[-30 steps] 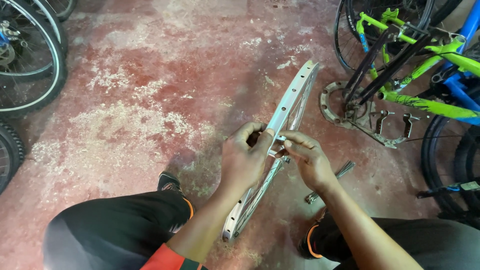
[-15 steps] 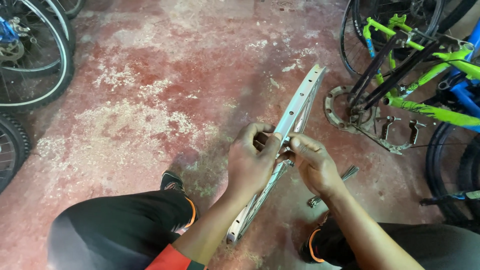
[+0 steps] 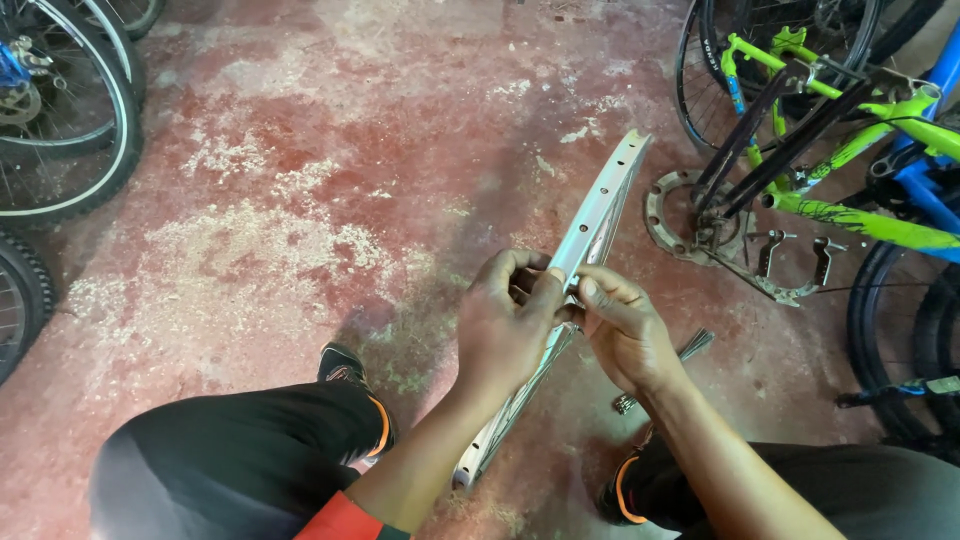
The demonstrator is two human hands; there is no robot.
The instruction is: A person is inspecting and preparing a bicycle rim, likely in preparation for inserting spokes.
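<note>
Bare rim [image 3: 600, 215] is held edge-up over the floor [image 3: 300, 200], pinched mid-span by left hand [image 3: 505, 330] and right hand [image 3: 625, 335], both clamped. Judged light, stiff, smooth; sidewalls best gripped.

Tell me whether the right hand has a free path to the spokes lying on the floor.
Probably yes. The right hand is pinching the rim together with the left hand, so it must let go first. The spokes lie just beside its wrist on bare floor, with nothing between.
</note>
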